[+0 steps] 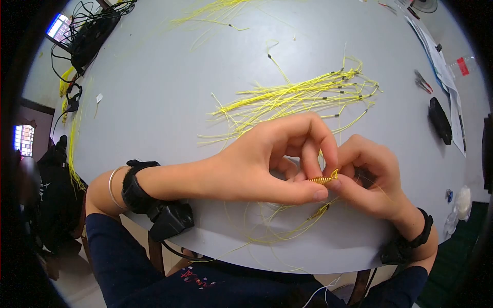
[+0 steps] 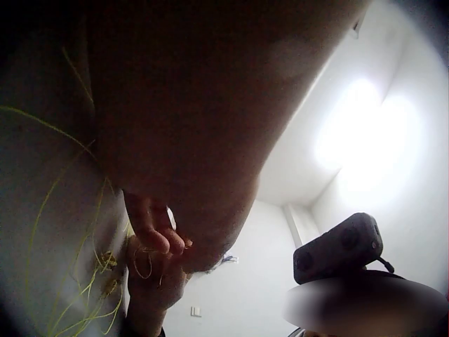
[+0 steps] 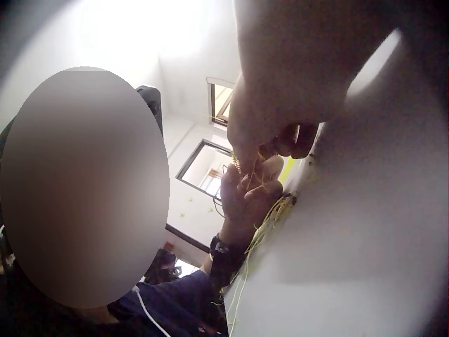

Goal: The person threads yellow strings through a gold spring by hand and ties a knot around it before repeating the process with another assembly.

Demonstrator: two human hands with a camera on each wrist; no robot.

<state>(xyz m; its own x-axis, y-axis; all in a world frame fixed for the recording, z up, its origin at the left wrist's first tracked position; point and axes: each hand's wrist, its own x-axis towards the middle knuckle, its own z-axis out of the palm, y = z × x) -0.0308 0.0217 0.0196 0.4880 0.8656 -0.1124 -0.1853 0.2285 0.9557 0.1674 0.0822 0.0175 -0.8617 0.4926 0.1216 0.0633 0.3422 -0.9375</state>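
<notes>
A small gold-coloured coil spring (image 1: pixel 321 180) with a wire loop at its right end is held between both hands, above the near part of the table. My left hand (image 1: pixel 257 164) pinches the coil between thumb and fingers. Close against it, my right hand (image 1: pixel 372 174) pinches the loop end, with thin line trailing from its fingers. In the right wrist view the coil (image 3: pixel 236 163) shows between the hands. Below the hands, a second gold coil (image 1: pixel 319 211) lies on the table among loose thin yellow lines (image 1: pixel 277 237).
A bundle of yellow cords (image 1: pixel 287 97) with small dark sleeves lies beyond the hands on the grey table (image 1: pixel 154 77). More yellow cord (image 1: pixel 218 9) is at the far edge. To the right are papers (image 1: pixel 436 61), a black pouch (image 1: pixel 439 120) and small cutters (image 1: pixel 423 82); black cables (image 1: pixel 95 31) sit far left.
</notes>
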